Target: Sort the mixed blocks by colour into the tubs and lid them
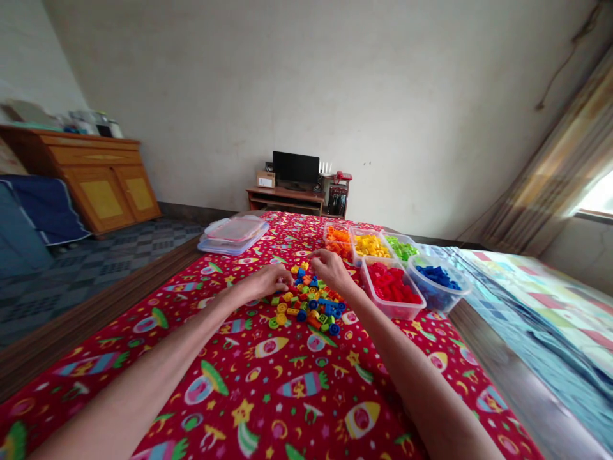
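A loose pile of toy building bricks in red, yellow, orange, green and blue lies on the red patterned cloth, with some round wheel-like pieces at its near edge. My left hand is at the pile's left side, its fingers curled down and closed beside the bricks; what they pinch, if anything, is hidden. Over the far right part of the pile is my right hand, its fingers reaching left and slightly apart, with no brick visible in them.
Clear plastic tubs on the right hold sorted bricks: an orange tub, a yellow tub, a green tub, a red tub and a blue tub. Stacked lids lie at the far left. A bed adjoins the table's right side.
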Motion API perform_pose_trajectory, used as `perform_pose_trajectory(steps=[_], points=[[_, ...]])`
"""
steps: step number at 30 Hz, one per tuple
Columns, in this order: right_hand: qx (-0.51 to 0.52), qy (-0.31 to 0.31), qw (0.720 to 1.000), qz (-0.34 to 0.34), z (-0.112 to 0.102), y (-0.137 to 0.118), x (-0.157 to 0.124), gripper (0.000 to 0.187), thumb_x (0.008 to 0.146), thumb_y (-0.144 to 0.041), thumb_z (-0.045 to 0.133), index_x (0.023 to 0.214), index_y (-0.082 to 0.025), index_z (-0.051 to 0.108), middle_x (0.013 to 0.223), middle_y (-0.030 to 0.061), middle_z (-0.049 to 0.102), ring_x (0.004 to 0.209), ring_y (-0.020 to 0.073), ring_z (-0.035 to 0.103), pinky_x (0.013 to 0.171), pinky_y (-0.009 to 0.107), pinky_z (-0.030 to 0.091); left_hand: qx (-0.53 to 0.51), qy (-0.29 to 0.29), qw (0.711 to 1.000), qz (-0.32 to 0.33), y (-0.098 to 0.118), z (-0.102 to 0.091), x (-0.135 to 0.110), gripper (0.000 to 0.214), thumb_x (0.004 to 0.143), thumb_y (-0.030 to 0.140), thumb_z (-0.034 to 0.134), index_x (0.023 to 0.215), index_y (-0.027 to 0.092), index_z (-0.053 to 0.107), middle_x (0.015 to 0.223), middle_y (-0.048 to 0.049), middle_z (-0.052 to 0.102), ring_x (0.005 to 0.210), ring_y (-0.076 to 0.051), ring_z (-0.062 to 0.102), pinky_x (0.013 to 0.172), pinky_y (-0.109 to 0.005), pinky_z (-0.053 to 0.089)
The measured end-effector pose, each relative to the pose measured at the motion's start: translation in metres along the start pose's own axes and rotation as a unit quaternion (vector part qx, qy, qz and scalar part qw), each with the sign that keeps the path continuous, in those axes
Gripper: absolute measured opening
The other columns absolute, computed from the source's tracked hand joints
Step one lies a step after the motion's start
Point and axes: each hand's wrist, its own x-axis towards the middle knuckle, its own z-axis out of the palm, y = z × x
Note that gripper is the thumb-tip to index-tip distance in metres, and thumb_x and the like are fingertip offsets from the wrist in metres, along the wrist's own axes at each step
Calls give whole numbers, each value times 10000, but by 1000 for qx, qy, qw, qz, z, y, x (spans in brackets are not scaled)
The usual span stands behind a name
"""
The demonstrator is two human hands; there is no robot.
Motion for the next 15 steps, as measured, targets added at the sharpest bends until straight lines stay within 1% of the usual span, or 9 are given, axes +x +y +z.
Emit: perform_pose_trajectory(steps=[4, 7, 9, 12, 14, 15], points=[[76, -8, 996, 54, 0, 4, 4, 187, 785, -189, 449, 780, -146, 631, 580, -13, 588, 492, 97, 532, 502, 187, 403, -28, 17, 999, -36, 6, -7, 2, 140, 614, 354, 677, 679, 233, 705, 684, -28, 686, 645, -216, 617, 599, -283, 478], [108, -37, 991, 65, 3, 9, 5, 168, 803, -225, 494, 750, -137, 627, 520, -26, 556, 433, 82, 490, 464, 185, 394, -82, 50, 995, -40, 17, -8, 4, 228, 618, 411, 699, 725, 209, 702, 736, -37, 707, 704, -226, 639, 650, -300, 495], [134, -74, 987, 54, 6, 10, 3, 181, 805, -285, 551, 799, -129, 642, 502, -34, 543, 428, 80, 481, 453, 184, 390, -128, 66, 989, -37, 26, -7, 6, 289, 606, 445, 716, 744, 193, 688, 744, -42, 706, 716, -224, 646, 673, -309, 504], [163, -127, 978, 15, 8, 9, 0, 296, 786, -402, 607, 885, -129, 659, 520, -38, 552, 430, 74, 469, 438, 181, 373, -163, 75, 983, -36, 39, -3, 9, 391, 605, 500, 722, 812, 174, 661, 729, -40, 693, 694, -207, 648, 675, -309, 513], [151, -142, 978, -12, 5, 5, -1, 342, 791, -452, 598, 890, -133, 668, 516, -43, 543, 422, 67, 446, 433, 180, 355, -161, 68, 984, -34, 46, -2, 10, 462, 620, 530, 710, 894, 164, 642, 735, -34, 688, 697, -197, 650, 673, -306, 518], [132, -136, 982, -22, 3, 3, -1, 342, 799, -457, 588, 873, -135, 674, 509, -44, 535, 422, 66, 438, 437, 180, 349, -156, 61, 985, -32, 47, -2, 10, 493, 629, 537, 701, 939, 160, 631, 751, -33, 689, 711, -196, 652, 678, -304, 519]])
